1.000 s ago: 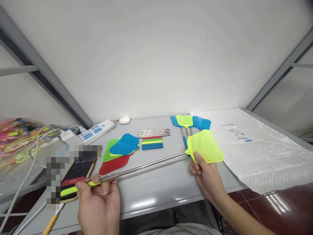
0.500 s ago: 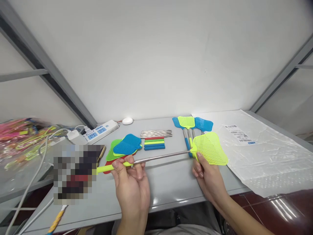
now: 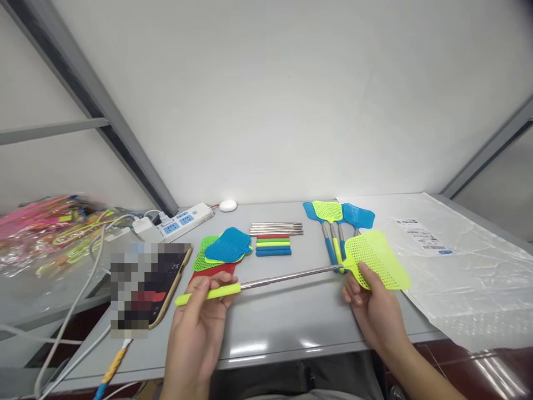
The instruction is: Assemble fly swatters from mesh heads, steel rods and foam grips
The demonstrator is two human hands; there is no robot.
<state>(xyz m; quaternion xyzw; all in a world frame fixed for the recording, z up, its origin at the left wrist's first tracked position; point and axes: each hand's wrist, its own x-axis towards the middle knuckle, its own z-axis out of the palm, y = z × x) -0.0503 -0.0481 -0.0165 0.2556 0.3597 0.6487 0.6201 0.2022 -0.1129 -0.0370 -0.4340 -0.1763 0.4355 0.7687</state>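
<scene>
A yellow-green fly swatter (image 3: 291, 274) with a steel telescopic rod is stretched out between both hands above the table's front part. My left hand (image 3: 197, 316) is closed round its yellow grip. At the other end my right hand (image 3: 375, 305) pinches the lower edge of the perforated head, thumb on top. Beyond my left hand lie loose swatter heads (image 3: 228, 245) in blue, green, yellow and red, overlapping. Several steel rods (image 3: 276, 228) lie in a row behind coloured grips (image 3: 273, 246). Assembled swatters (image 3: 333, 222), blue and yellow, lie behind the held swatter's head.
A phone (image 3: 162, 283) with a cable lies at the left, partly blurred out. Behind it are a power strip (image 3: 185, 221) and a white rounded case (image 3: 227, 206). Plastic-bagged colourful items (image 3: 58, 239) fill the far left. A white bubble mailer (image 3: 466, 272) covers the table's right side.
My left hand has shifted left along the swatter, from the grip's rod end to farther back on the grip. The view has turned slightly left, so the table's things appear farther right.
</scene>
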